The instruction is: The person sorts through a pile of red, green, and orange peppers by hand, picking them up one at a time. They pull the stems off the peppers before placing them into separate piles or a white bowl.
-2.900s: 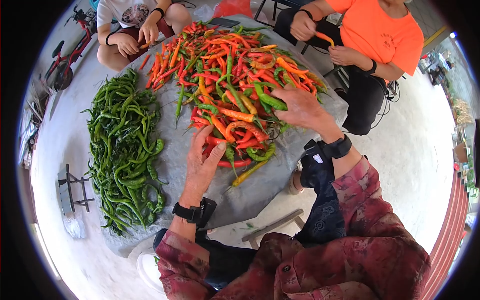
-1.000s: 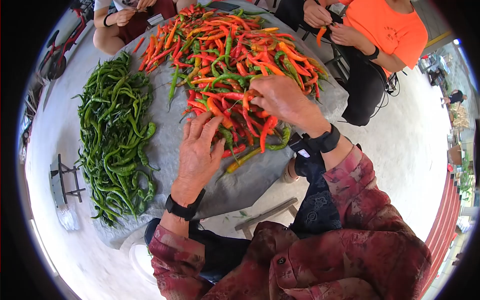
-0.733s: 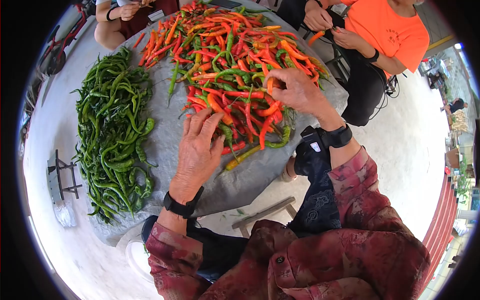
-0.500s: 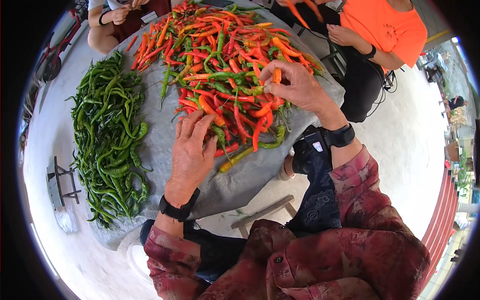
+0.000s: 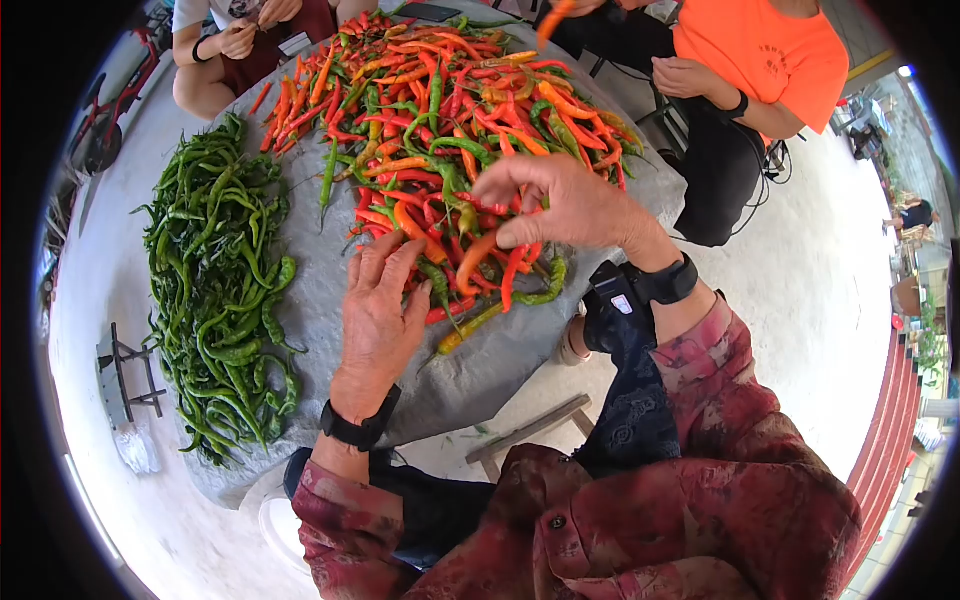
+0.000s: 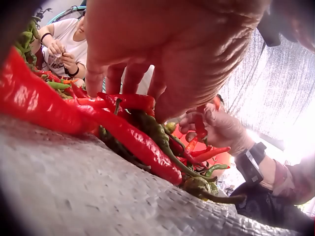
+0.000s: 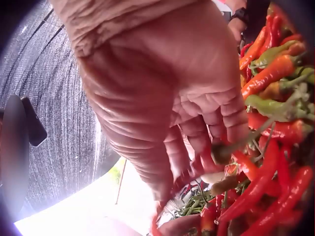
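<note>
My left hand (image 5: 378, 315) rests on the near left edge of a pile of mostly red and orange chili peppers (image 5: 400, 100). In the left wrist view its fingers reach down onto the red chilies (image 6: 138, 142). My right hand (image 5: 575, 205) is low over the near part of the pile, thumb and fingers spread apart. A curved orange chili (image 5: 475, 262) lies right at its thumb tip. In the right wrist view the fingers hang above the peppers, with blurred red by the thumb. To the left is a separate heap of green chilies (image 5: 215, 300).
A grey sheet (image 5: 430, 400) lies beneath both heaps. Opposite sit a person in a white shirt (image 5: 195, 10) and one in an orange shirt (image 5: 755, 50), both handling peppers. A small wooden stool (image 5: 530, 430) stands near my legs, and a folding stool (image 5: 128, 375) to the left.
My right hand lifted an orange chili from the pile, then came down nearer my left hand, its fingers parting as the chili reached the pile. My left hand stayed at the pile's edge.
</note>
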Demonstrator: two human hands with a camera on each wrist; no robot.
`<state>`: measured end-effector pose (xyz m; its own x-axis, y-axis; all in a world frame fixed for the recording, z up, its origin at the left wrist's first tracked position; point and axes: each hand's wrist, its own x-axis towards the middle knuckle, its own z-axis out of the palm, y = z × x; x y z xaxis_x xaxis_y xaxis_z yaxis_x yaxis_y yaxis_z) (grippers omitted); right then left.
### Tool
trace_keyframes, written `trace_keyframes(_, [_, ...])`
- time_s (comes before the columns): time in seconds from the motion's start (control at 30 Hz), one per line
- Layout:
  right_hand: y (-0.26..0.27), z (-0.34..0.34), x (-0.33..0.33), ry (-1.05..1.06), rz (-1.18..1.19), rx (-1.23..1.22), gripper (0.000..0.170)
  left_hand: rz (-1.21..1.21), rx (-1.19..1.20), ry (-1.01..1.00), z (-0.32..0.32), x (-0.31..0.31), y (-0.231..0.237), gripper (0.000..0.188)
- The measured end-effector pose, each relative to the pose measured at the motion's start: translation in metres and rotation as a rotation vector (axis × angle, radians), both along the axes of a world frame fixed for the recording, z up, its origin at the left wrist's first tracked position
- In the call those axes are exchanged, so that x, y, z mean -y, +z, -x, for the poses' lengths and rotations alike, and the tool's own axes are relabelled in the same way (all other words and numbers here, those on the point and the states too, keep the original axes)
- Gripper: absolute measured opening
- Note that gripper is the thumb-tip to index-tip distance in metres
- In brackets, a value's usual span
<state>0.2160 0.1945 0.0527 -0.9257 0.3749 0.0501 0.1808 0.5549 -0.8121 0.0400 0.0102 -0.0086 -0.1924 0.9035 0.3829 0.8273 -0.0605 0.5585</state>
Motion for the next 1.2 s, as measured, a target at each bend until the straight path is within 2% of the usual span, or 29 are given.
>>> trace_keyframes(0.03, [-0.002,0.004,0.000,-0.043,0.032,-0.087,0.026,0.000,0.013,-0.003,-0.001,0.001,0.000,0.045])
trace_keyframes(0.07, [-0.017,0.012,-0.008,-0.075,0.108,-0.294,0.025,0.000,0.015,0.002,-0.001,0.002,-0.001,0.045])
trace_keyframes(0.1, [-0.017,0.019,-0.012,-0.070,0.109,-0.293,0.025,0.004,0.011,0.007,-0.001,0.002,-0.001,0.045])
trace_keyframes(0.17, [-0.019,0.032,-0.017,-0.309,-0.120,-0.271,0.022,0.006,0.006,0.017,-0.002,0.002,-0.003,0.045])
trace_keyframes(0.2, [-0.020,0.040,-0.014,-0.351,-0.246,-0.266,0.018,-0.003,-0.018,0.014,-0.001,0.002,-0.004,0.045])
trace_keyframes(0.23, [-0.024,0.049,-0.015,-0.346,-0.249,-0.270,0.018,-0.013,-0.042,0.011,-0.001,0.002,-0.004,0.045])
trace_keyframes(0.3, [-0.032,0.069,-0.016,-0.303,-0.558,-0.354,0.013,-0.014,-0.044,0.013,-0.002,0.002,-0.005,0.046])
trace_keyframes(0.37, [-0.038,0.084,-0.015,-0.269,-0.614,-0.365,0.013,-0.012,-0.043,0.021,-0.002,0.003,-0.004,0.047])
trace_keyframes(0.43, [-0.052,0.096,-0.017,-0.232,-0.620,-0.198,0.019,-0.017,-0.037,0.007,-0.003,0.003,-0.004,0.049])
trace_keyframes(0.5, [-0.063,0.106,-0.013,-0.263,-0.709,-0.160,0.020,-0.013,-0.061,0.013,-0.003,0.004,-0.005,0.050])
trace_keyframes(0.6, [-0.063,0.110,0.001,-0.348,-0.874,0.159,0.026,-0.027,-0.041,0.010,-0.001,0.007,-0.005,0.050])
trace_keyframes(0.63, [-0.063,0.111,0.001,-0.341,-0.874,0.155,0.026,-0.027,-0.038,0.009,0.000,0.009,-0.006,0.050])
trace_keyframes(0.7, [-0.059,0.110,0.000,-0.335,-0.803,0.339,0.026,-0.029,-0.033,0.015,0.000,0.011,-0.005,0.050])
trace_keyframes(0.77, [-0.054,0.106,0.002,-0.347,-0.801,0.282,0.020,-0.020,-0.007,-0.008,0.000,0.012,-0.003,0.050])
trace_keyframes(0.83, [-0.044,0.100,0.003,-0.461,-0.600,0.003,0.014,-0.028,-0.005,-0.002,0.002,0.013,-0.003,0.049])
trace_keyframes(0.87, [-0.049,0.098,-0.003,-0.498,-0.623,-0.165,0.012,-0.032,-0.002,-0.001,0.002,0.013,-0.004,0.049])
trace_keyframes(0.9, [-0.042,0.093,-0.004,-0.494,-0.626,-0.167,0.012,-0.036,-0.002,0.002,0.003,0.014,-0.004,0.049])
trace_keyframes(0.97, [-0.025,0.078,-0.005,-0.531,-0.292,-0.241,0.014,-0.055,0.001,0.017,0.004,0.013,-0.006,0.045])
trace_keyframes(1.0, [-0.026,0.076,-0.009,-0.512,-0.217,-0.374,0.016,-0.057,0.000,0.012,0.005,0.012,-0.008,0.045])
trace_keyframes(1.03, [-0.027,0.070,-0.012,-0.519,-0.220,-0.376,0.016,-0.056,0.008,0.029,0.006,0.012,-0.009,0.042])
trace_keyframes(1.1, [-0.027,0.059,-0.018,-0.504,0.097,-0.492,0.016,-0.057,0.014,0.035,0.008,0.010,-0.009,0.039])
trace_keyframes(1.13, [-0.031,0.055,-0.025,-0.445,-0.017,-0.517,0.018,-0.069,0.019,0.042,0.008,0.009,-0.008,0.036])
trace_keyframes(1.17, [-0.032,0.051,-0.030,-0.454,-0.020,-0.520,0.018,-0.081,0.025,0.050,0.008,0.007,-0.006,0.033])
trace_keyframes(1.2, [-0.031,0.049,-0.031,-0.418,-0.168,-0.587,0.019,-0.080,0.024,0.041,0.007,0.005,-0.005,0.033])
